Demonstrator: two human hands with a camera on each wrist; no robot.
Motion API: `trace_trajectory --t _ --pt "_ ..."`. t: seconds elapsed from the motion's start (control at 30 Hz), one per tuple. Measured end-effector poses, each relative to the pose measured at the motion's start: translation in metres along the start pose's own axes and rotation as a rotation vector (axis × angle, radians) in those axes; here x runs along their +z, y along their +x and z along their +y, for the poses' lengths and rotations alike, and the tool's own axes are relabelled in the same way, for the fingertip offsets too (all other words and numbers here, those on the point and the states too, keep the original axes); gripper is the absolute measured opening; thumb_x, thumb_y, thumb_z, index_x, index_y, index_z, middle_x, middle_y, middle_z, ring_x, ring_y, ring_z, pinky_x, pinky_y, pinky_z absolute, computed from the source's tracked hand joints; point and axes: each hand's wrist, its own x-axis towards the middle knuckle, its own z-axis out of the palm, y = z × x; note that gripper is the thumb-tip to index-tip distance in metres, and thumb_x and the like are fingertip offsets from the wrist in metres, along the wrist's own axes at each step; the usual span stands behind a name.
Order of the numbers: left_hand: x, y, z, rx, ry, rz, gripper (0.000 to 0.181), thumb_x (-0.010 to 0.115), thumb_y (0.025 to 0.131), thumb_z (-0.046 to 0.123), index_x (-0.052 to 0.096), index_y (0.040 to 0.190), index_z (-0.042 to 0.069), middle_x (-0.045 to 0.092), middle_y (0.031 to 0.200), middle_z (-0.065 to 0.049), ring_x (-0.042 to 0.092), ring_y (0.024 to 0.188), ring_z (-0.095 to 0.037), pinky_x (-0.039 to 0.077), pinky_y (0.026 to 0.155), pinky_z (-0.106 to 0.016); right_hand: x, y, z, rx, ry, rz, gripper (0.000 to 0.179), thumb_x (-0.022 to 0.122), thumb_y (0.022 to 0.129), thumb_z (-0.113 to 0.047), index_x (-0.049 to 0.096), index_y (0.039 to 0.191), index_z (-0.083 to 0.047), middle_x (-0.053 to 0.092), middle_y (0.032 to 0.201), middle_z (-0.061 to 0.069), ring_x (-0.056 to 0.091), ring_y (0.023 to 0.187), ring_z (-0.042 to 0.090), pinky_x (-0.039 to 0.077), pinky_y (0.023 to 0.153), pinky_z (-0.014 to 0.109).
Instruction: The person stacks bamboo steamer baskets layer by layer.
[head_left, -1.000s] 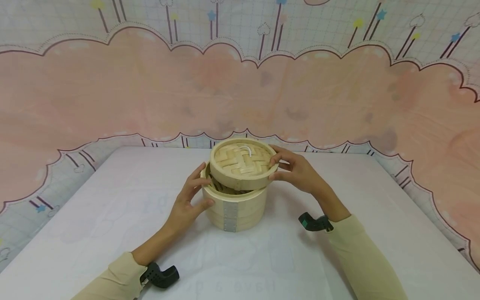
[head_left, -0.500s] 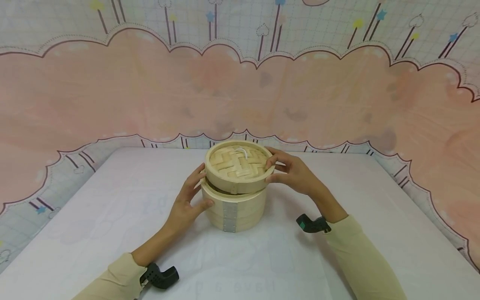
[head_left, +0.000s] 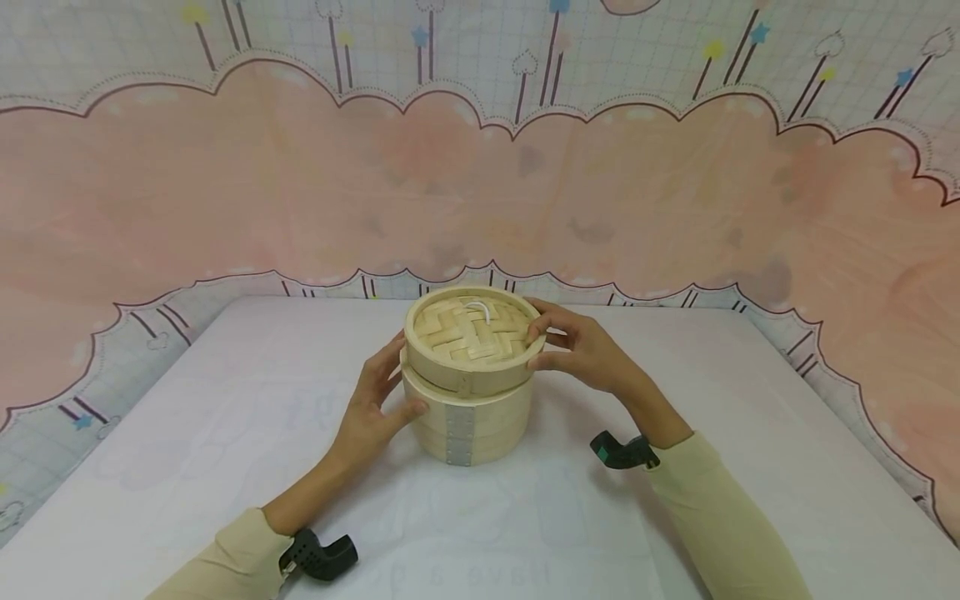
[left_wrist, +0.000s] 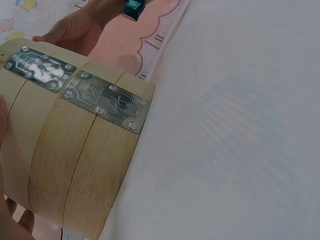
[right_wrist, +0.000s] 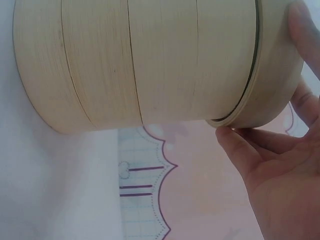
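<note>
A round bamboo steamer [head_left: 495, 425] stands upright on the table, its side carrying metal plates [left_wrist: 107, 102] with rivets. On its top lies the woven lid [head_left: 472, 333], which has a small white loop handle. My left hand [head_left: 369, 392] grips the steamer's left side, thumb in front and fingers behind. The lid's right rim is held by my right hand [head_left: 585, 348], between thumb and fingers. In the right wrist view a thin dark gap shows between the lid's edge [right_wrist: 277, 65] and the steamer. What is inside the steamer is hidden.
The table [head_left: 225, 433] has a white cover. Behind it hangs a pink patterned backdrop [head_left: 480, 192]. Black wrist devices are worn on the left wrist [head_left: 321, 557] and right wrist [head_left: 624, 450].
The lid has moved left and down, from tilted over the steamer's open top to lying on it. My right hand moved slightly left with it; the left hand stayed.
</note>
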Motion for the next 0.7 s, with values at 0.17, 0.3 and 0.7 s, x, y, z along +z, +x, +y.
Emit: trace_trajectory --t 0.17,0.3,0.7 --pt "-0.0009 -0.0015 -0.0083 -0.025 -0.004 0.001 0.09 0.072 0.077 -0.01 0.02 0.149 0.009 0.022 0.156 -0.005 0.027 0.139 -0.027 0.029 0.112 -0.039 0.0014 -0.0005 -0.0009 0.008 -0.001 -0.002 0.03 0.081 0.077 -0.017 0.06 0.096 -0.007 0.038 0.148 0.009 0.031 0.138 0.023 0.038 0.107 0.039" --pt "-0.001 -0.002 -0.0074 -0.046 0.005 0.004 0.089 0.072 0.079 -0.008 0.021 0.149 0.013 0.022 0.156 -0.002 0.027 0.14 -0.026 0.028 0.112 -0.041 0.0022 -0.0005 -0.0017 0.007 -0.002 -0.005 0.029 0.081 0.077 -0.015 0.06 0.096 -0.007 0.037 0.149 0.009 0.031 0.138 0.023 0.037 0.107 0.04" --pt "-0.0011 -0.0007 -0.0057 -0.055 -0.004 0.011 0.089 0.07 0.08 -0.012 0.02 0.149 0.014 0.024 0.155 -0.002 0.026 0.14 -0.026 0.026 0.113 -0.048 0.0014 0.0015 0.0002 0.001 -0.011 -0.019 0.03 0.081 0.077 -0.016 0.059 0.096 -0.008 0.036 0.149 0.008 0.03 0.138 0.023 0.037 0.107 0.043"
